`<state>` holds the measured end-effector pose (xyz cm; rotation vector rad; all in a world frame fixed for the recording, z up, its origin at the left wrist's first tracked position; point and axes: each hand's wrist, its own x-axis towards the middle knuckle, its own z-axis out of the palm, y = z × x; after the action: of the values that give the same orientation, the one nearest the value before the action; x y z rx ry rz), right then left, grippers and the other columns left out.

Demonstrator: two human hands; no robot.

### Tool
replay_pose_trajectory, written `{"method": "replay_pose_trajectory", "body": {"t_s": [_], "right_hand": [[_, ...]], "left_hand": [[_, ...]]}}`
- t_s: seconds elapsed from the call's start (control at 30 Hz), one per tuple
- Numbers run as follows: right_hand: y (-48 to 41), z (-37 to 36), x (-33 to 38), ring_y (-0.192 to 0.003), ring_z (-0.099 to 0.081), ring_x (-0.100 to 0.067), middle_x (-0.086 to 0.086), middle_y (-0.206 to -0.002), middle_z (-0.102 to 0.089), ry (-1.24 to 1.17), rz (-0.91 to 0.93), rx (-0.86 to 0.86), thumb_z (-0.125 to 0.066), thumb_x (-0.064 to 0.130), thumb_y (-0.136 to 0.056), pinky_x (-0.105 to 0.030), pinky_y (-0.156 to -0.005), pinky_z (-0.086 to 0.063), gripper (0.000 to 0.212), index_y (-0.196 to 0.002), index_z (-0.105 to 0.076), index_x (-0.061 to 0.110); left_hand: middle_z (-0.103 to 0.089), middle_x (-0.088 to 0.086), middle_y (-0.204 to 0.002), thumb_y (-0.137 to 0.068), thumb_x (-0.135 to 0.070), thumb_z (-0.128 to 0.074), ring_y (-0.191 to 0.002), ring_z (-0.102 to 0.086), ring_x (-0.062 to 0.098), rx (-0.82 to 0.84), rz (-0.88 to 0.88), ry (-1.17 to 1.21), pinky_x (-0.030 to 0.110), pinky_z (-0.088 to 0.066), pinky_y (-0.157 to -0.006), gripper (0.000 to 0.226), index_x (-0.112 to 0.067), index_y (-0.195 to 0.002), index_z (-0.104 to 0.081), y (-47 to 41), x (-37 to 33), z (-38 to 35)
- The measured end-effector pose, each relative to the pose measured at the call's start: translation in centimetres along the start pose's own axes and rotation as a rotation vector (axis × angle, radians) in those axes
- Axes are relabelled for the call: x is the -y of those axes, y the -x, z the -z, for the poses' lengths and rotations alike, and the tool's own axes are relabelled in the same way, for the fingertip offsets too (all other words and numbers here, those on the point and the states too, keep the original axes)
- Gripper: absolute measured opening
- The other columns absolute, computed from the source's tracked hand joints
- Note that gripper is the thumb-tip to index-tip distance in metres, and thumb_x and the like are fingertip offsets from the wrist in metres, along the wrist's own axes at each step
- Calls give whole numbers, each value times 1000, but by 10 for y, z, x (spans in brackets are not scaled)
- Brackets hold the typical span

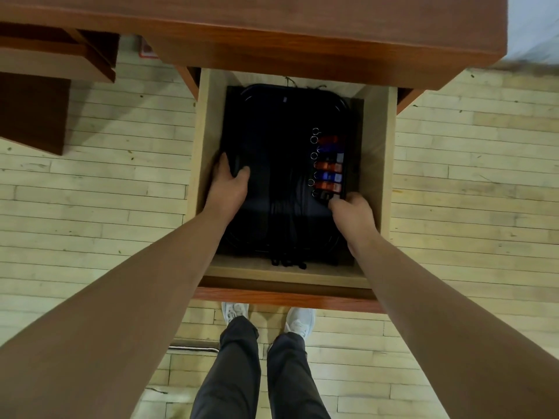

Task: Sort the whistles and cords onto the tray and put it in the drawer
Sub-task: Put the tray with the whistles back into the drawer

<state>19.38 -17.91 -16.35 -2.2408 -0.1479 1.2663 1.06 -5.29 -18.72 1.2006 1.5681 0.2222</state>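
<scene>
A black tray point(272, 122) lies inside the open wooden drawer point(378, 164). Several red, blue and black whistles point(329, 170) with metal rings are lined up in a column along its right side. Black cords point(284, 216) run lengthwise down the middle, their ends hanging over the near rim. My left hand point(230, 182) grips the tray's left rim, thumb outside and fingers curled over the edge. My right hand point(352, 213) grips the right rim just below the nearest whistle.
The drawer sticks out from a red-brown wooden desk point(272, 31), its front panel point(287, 297) close to my legs and white shoes point(299, 322). Another wooden piece of furniture point(45, 86) stands at the left. Pale plank flooring surrounds everything.
</scene>
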Motion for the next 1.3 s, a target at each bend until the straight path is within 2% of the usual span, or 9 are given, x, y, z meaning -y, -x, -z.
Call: {"method": "replay_pose_trajectory", "body": {"t_s": [0.1, 0.2, 0.4, 0.63, 0.77, 0.9, 0.97, 1.13, 1.3], "right_hand": [[26, 8, 4, -82, -55, -9, 5, -92, -59, -52, 8, -22, -54, 27, -98, -39, -89, -51, 17, -113, -49, 20], [58, 15, 6, -97, -60, -15, -1, -107, -65, -119, -45, -25, -55, 29, -96, -41, -99, -51, 34, -127, -57, 16], [133, 34, -2, -117, -61, -26, -11, -121, -63, -587, -243, 10, -50, 17, -101, -43, -109, -47, 40, -139, -51, 3], [200, 38, -34, -109, -64, -34, -23, -118, -65, -641, -406, 98, -48, 27, -104, -44, -101, -52, 46, -132, -52, -8], [211, 30, -46, -121, -58, -38, -24, -131, -57, -675, -513, 121, -56, 40, -99, -48, -111, -45, 65, -148, -37, 2], [196, 31, -43, -132, -52, -34, -18, -139, -53, -930, -484, 47, -59, 32, -99, -45, -118, -36, 59, -149, -36, 10], [185, 34, -42, -121, -58, -31, -18, -132, -58, -1012, -469, 49, -61, 32, -96, -43, -115, -39, 59, -146, -40, 8], [169, 36, -36, -127, -54, -36, -23, -132, -55, -1065, -436, 93, -61, 32, -95, -46, -117, -37, 63, -145, -38, 2], [147, 38, -12, -125, -55, -36, -24, -130, -55, -1053, -375, 119, -61, 35, -94, -44, -117, -38, 64, -143, -41, -1]], "left_hand": [[-37, 2, -159, -101, -40, -48, -144, -36, 24, 6, 31, -44, 33, -28, -115, 62, -25, -157, -27, 22, -11, 17], [-52, 2, -145, -101, -39, -49, -133, -49, 23, 6, 48, -21, 38, -38, -111, 51, -22, -149, -42, 58, -23, 33], [-61, -2, -112, -100, -37, -50, -95, -57, 15, -59, 177, 37, 36, -43, -87, 41, -20, -137, -48, 144, -27, 66], [-36, 18, -144, -95, -37, -52, -130, -39, 34, -280, 391, -221, 43, -38, -100, 61, -1, -143, -36, 204, -2, 100], [-54, 8, -112, -98, -35, -52, -96, -56, 24, -266, 641, 316, 39, -48, -85, 50, -4, -137, -46, 211, 0, 104], [-63, 14, -106, -101, -33, -55, -102, -64, 27, -102, 680, 877, 40, -50, -103, 28, -7, -112, -53, 211, 2, 103], [-64, 17, -107, -100, -31, -56, -104, -65, 28, -105, 660, 951, 41, -50, -104, 24, -8, -103, -52, 207, 0, 102], [-65, 19, -119, -94, -28, -61, -107, -67, 30, -86, 630, 1043, 43, -49, -105, 42, -3, -127, -53, 188, 4, 100], [-61, 17, -115, -94, -30, -61, -109, -62, 28, -59, 596, 929, 40, -43, -111, 33, -4, -113, -53, 165, -17, 98]]}}
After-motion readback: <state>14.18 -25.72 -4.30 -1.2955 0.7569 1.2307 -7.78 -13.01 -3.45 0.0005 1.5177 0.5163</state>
